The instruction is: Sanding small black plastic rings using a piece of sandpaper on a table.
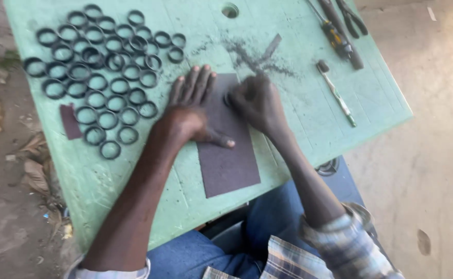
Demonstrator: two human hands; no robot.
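A checked sleeve point(335, 243) and blue trousers point(206, 256) are seen closest to the camera, at the bottom, below both hands. Past them a green table point(340, 103) is seen, and the two arms are stretched out over it. A dark sheet of sandpaper point(229, 155) is laid flat on the table under both hands. The left hand point(188, 111) is spread wide, with the palm pressed down on the left edge of the sheet, most likely so that the sheet is kept from sliding. The right hand point(260, 101) is curled, with the fingertips bunched on a small dark ring point(230, 98) that is pressed against the top part of the sheet. The ring is mostly hidden and blurred, so the grip cannot be told exactly. Dark dust point(252, 57) is spread on the table just beyond the right hand. Many black rings point(100, 67) are laid flat side by side to the left of the left hand, close enough to be reached. A small scrap of sandpaper point(70, 121) is placed to the left of the rings nearest the wrist. A toothbrush point(336, 93) is laid to the right of the right hand, and pliers and a screwdriver point(340, 31) are kept farther off, out of the way.
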